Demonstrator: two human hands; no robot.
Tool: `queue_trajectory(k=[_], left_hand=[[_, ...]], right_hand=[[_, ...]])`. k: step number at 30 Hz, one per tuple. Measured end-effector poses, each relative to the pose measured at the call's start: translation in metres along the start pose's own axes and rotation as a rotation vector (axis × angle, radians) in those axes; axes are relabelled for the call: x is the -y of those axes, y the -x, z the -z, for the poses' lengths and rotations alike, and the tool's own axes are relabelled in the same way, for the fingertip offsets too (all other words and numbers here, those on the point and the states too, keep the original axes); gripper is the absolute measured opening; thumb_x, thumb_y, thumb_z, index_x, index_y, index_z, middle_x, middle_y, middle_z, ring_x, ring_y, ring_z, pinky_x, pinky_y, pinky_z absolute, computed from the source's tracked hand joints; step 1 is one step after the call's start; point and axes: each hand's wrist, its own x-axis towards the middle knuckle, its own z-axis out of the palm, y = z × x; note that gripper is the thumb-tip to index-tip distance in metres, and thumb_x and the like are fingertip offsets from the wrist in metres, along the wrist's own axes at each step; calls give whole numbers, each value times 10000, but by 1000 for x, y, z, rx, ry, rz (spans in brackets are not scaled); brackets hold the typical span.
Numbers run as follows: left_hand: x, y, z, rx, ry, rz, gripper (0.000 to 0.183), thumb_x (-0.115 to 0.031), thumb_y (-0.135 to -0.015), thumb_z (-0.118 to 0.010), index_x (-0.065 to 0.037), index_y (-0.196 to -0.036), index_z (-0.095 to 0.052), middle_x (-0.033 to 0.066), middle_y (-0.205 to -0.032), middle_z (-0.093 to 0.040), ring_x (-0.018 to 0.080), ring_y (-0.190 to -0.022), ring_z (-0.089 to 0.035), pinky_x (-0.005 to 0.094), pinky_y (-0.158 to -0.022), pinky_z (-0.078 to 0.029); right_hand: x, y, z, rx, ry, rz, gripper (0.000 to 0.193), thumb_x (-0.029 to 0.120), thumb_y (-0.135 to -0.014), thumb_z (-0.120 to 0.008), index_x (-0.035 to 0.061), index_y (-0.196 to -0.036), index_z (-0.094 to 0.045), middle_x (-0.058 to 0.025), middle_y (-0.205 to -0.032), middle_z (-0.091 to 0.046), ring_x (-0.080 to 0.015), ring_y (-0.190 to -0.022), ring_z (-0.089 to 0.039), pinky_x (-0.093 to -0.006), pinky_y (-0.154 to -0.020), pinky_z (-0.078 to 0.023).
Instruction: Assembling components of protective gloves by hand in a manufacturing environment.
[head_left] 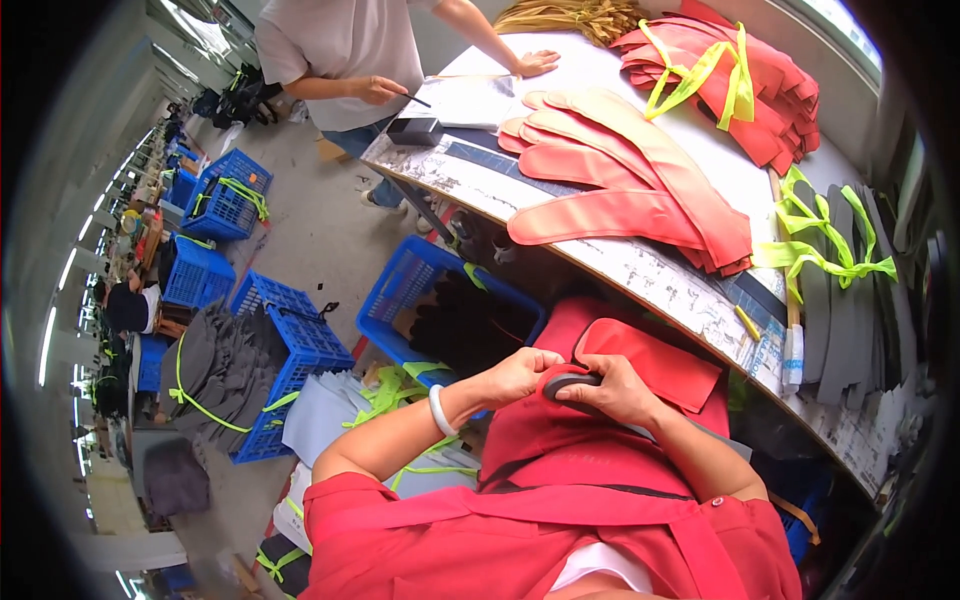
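Smooth red round-ended flat piece [655, 362]: lying above red-clothed lap [590, 440], curling between hands, showing dark inside
Left hand [525, 375]: pinching curl's edge, nearly closed
Right hand [618, 388]: closing around curl

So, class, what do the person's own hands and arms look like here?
The left hand and right hand are bare, without gloves. A thick, smooth white ring-shaped bangle circles the left wrist; none shows on the right. The red cloth sleeves end near the elbows, with a small round pale button on the right one.
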Motion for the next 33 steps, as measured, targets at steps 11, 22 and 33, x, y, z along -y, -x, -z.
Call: queue_trajectory(k=[11, 22, 33], left_hand=[[13, -3, 8, -54, 333, 68, 216, -83, -905, -658, 19, -1091, -621, 76, -1002, -675, 120, -890, -650, 246, -803, -526], [15, -2, -15, -8, 393, -74, 225, -111, -911, -655, -1, -1100, -603, 61, -990, -675, 109, -865, -647, 230, -786, -515], [-48, 15, -94, 76, -536, -644, 32, 13, -882, -608, 3, -891, -579, 63, -780, -561, 130, -761, -563, 257, -682, -451]], right_hand=[[-2, -4, 10, 6, 62, -39, 341, 245, -810, -787, -12, -1002, -671, 16, -800, -632, -47, -763, -548, -248, -685, -480], [3, 3, 2, -33, 106, 9, 367, 262, -825, -754, -56, -980, -658, -79, -772, -662, -93, -753, -606, -283, -681, -498], [-49, -29, 40, -545, 193, 33, 201, 149, -760, -612, -9, -871, -667, -111, -667, -635, -110, -641, -610, -307, -612, -485]])
